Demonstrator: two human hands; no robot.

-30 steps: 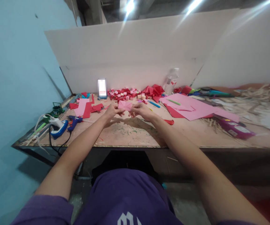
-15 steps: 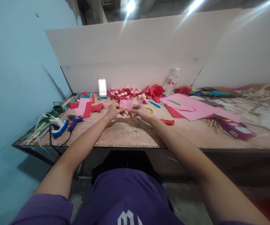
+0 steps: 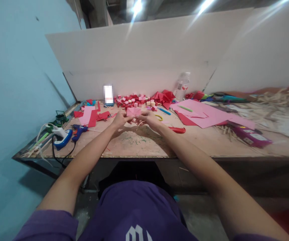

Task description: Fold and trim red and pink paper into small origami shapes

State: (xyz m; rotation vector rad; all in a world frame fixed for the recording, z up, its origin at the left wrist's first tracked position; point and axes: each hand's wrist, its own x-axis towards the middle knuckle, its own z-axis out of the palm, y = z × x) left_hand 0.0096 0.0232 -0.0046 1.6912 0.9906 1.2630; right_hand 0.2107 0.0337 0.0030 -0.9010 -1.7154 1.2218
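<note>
Both my hands pinch a small square of folded pink paper, held slightly above the table. My left hand has its thumb and fingers on the paper's lower left, and my right hand grips its lower right. Crease lines show faintly on its face. Behind it lies a heap of small red and pink folded paper cubes. Yellow-handled scissors are close to my right hand, and a red-handled tool lies under my right forearm.
A glue gun and a blue-and-white power strip sit at the left. Pink paper sheets spread to the right near a purple packet. A lit phone and a clear bottle stand at the back.
The view has shifted very slightly. My hands keep the same grip on the pink paper, with no clear movement otherwise.
</note>
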